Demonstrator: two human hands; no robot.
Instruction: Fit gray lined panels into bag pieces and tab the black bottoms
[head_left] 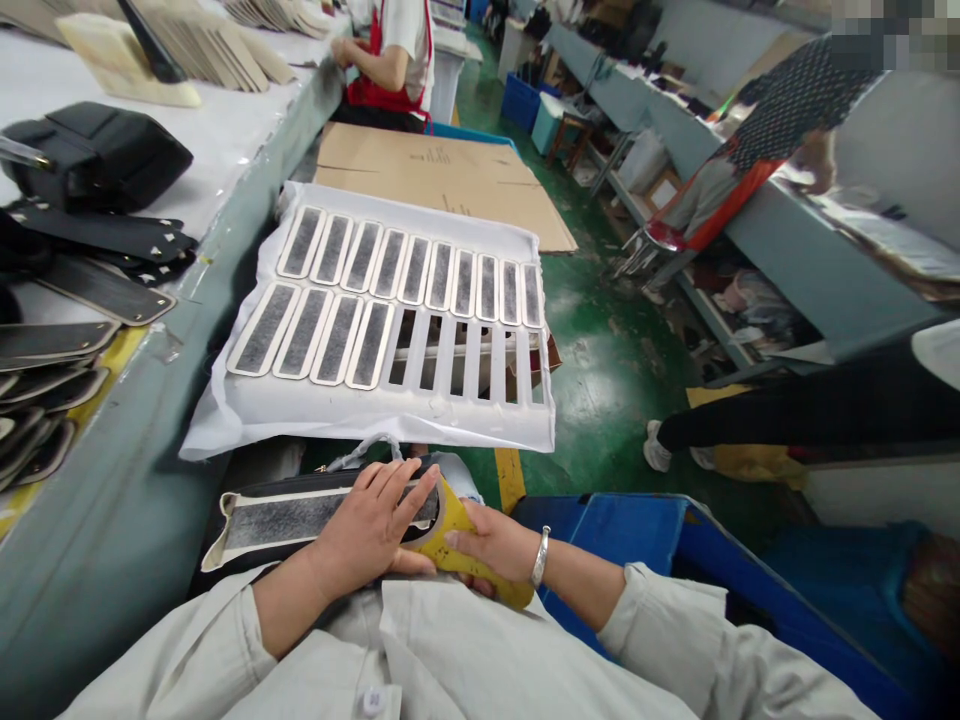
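A dark strip with a pale border (281, 522) lies on a black item across my lap. My left hand (375, 520) rests on the strip's right end, its fingers stretched out and apart. My right hand (499, 540), with a silver bangle at the wrist, is wrapped round a yellow piece (450, 520) that touches the strip's end by my left fingertips. In front stands a white slotted frame (262, 405). Two rows of pale-edged dark strips (364, 255) sit on it, the front row with several open slots on the right.
At the left is a table (232, 150) with a black pouch (105, 155) and stacked dark straps (45, 345). Cardboard (442, 175) lies behind the frame. A blue bin (622, 540) stands at my right. Other people are at the benches ahead and to the right.
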